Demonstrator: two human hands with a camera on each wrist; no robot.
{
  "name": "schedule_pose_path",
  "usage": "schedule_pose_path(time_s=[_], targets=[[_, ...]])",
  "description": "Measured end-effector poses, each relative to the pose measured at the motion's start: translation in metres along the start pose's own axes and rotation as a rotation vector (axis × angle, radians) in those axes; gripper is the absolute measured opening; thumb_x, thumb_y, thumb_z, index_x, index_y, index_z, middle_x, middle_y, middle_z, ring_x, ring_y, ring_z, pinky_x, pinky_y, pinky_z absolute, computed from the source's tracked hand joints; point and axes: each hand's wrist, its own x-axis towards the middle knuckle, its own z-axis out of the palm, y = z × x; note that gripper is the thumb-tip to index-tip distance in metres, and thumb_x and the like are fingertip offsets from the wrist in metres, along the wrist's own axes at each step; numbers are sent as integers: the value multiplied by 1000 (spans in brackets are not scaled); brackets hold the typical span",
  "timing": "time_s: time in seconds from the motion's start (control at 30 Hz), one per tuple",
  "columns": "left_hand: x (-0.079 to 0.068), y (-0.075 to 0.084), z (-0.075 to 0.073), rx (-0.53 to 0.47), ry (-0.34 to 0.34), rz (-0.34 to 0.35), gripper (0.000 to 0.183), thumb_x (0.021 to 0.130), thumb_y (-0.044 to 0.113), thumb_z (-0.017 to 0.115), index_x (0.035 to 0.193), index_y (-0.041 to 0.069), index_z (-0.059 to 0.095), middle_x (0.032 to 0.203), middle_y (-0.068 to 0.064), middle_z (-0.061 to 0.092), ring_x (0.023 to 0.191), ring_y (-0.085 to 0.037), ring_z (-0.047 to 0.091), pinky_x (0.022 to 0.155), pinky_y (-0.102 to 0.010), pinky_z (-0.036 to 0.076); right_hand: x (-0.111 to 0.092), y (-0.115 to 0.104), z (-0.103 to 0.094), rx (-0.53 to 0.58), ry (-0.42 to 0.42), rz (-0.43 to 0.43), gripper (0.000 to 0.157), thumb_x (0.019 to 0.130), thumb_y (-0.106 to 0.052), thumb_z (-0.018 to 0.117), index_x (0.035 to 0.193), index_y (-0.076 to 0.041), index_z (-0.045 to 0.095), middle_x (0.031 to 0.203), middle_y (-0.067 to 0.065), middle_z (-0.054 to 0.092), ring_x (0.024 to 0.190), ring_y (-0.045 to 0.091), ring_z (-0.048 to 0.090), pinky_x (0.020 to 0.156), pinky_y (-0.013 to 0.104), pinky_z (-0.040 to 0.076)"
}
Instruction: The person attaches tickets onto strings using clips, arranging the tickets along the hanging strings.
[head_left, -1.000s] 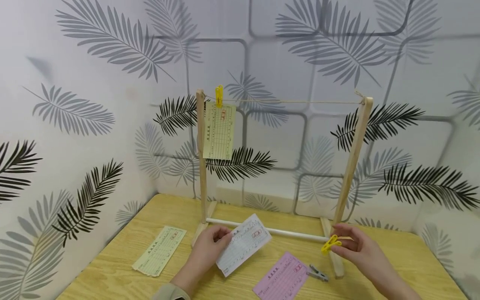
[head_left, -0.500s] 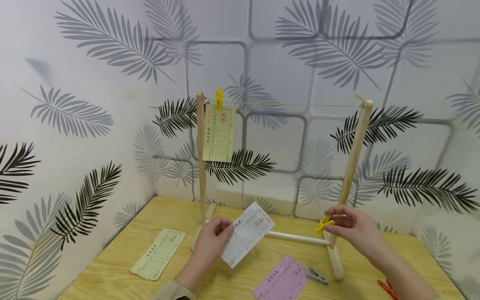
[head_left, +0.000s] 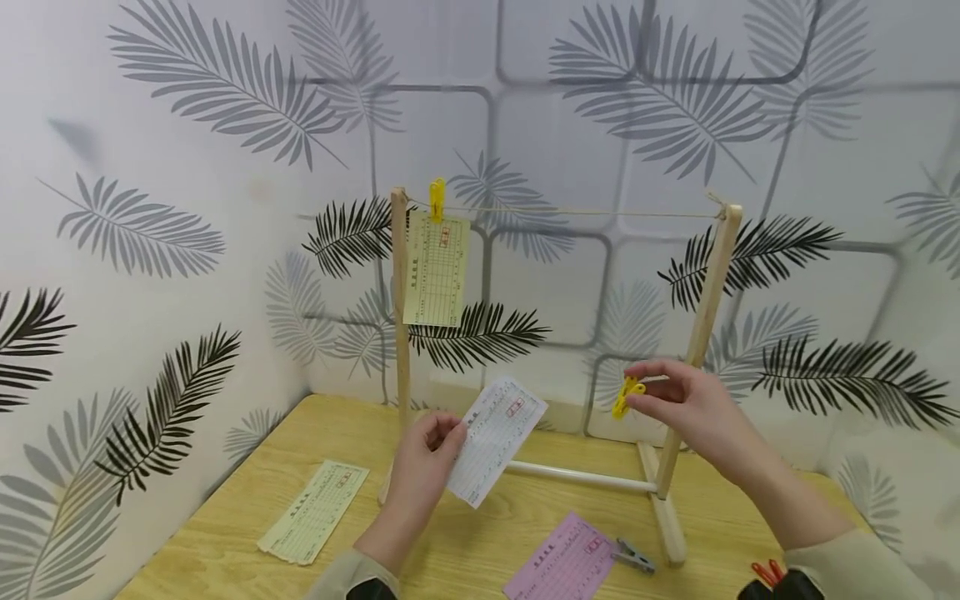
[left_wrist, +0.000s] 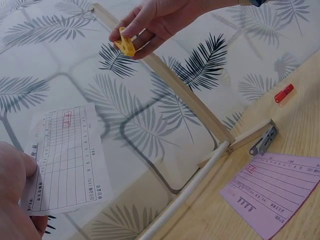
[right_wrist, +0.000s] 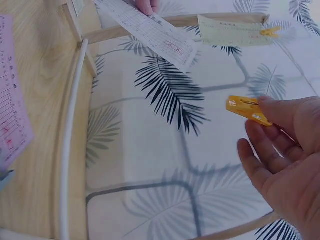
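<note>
Left hand [head_left: 423, 458] has its fingers clamped on the left edge of a white slip [head_left: 498, 440], thumb on the printed face. Slip is up in the air, tilted, printed side toward the person, left of centre and below the string.

Right hand [head_left: 686, 404] has thumb and fingertips clamped on a yellow clip [head_left: 626, 398], off the surface too, just left of the right post and lower than the string. Clip and white slip are apart. Other fingers of that hand are bent loosely below the clip (right wrist view shows it best).

Wooden frame [head_left: 708, 308] stands at the far side of the surface [head_left: 442, 554], string [head_left: 570, 212] across the top, white rod [head_left: 577, 476] across the bottom. Hanging green slip [head_left: 437, 271] is at the string's left end, fixed by a second yellow clip [head_left: 437, 200].

On the surface: pale green slip [head_left: 315, 512] left, pink slip [head_left: 561, 560] near centre, grey clip [head_left: 634, 555] at its right corner (can't tell if touching), red clip [head_left: 767, 572] near right, partly cut off in the head view.

Patterned wall [head_left: 547, 275] behind.
</note>
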Motion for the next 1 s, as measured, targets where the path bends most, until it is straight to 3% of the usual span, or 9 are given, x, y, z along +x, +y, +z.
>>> schedule_pose_path(time_s=[0.2,0.4,0.77,0.87,1.0], targets=[[6,14,4,-86,24,28,15,98,24,69,104,11,69,97,-7,70,83,-23,62,68,-28,52,18,-34,-1,-54,58,-72,39,95,-34,73,129,-19,63,115,2,72,105,16,68,82,28,56],[14,25,7,-150,69,40,12,98,22,68,105,11,68,98,-8,68,85,-24,61,68,-28,52,39,-67,-5,-104,24,-128,38,95,-29,73,129,-17,63,114,4,72,103,16,69,83,27,55],[33,45,14,-174,176,126,13,96,18,71,105,9,70,96,-8,69,84,-20,62,69,-24,51,79,-109,-13,-181,67,-167,33,95,-30,73,127,-23,65,115,1,73,106,13,67,91,42,52],[33,58,16,-175,187,123,15,97,15,70,107,5,69,98,-14,69,85,-27,63,69,-23,50,86,-115,-14,-180,90,-209,34,95,-31,73,127,-23,65,115,-2,72,104,11,67,91,39,53],[36,64,16,-145,188,123,12,99,20,68,106,10,69,97,-9,70,86,-27,65,72,-29,53,95,-124,-16,-139,97,-265,36,94,-28,74,128,-21,65,118,-1,71,106,10,67,90,31,53]])
